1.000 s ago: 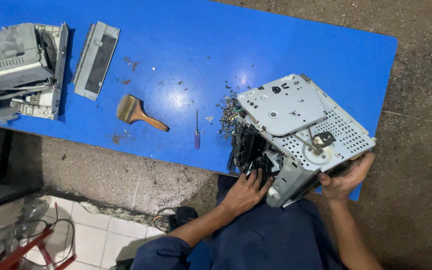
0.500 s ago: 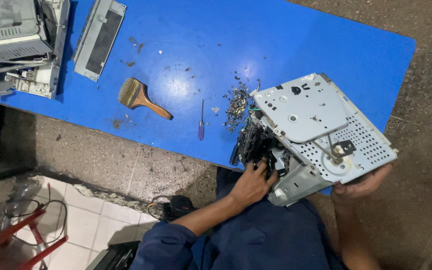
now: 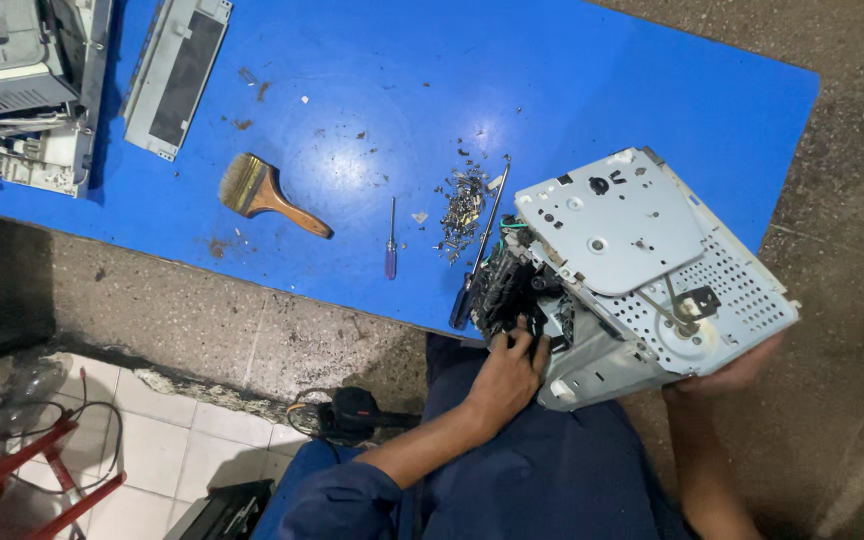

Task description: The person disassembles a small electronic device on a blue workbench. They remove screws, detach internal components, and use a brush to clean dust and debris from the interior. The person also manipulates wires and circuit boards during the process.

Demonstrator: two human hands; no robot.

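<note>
Hands (image 3: 504, 378) gripping perforated grey metal chassis (image 3: 642, 270) (right hand mostly hidden beneath) over blue table (image 3: 592, 90)

A bright blue table (image 3: 602, 80) is shown. A pale grey metal chassis (image 3: 642, 270) (one panel patterned with small perforations) is seen beside a tan-bristled, brown-handled brush (image 3: 270, 195), a purple-handled screwdriver (image 3: 391, 245) and navy blue clothing (image 3: 542, 470).
</note>
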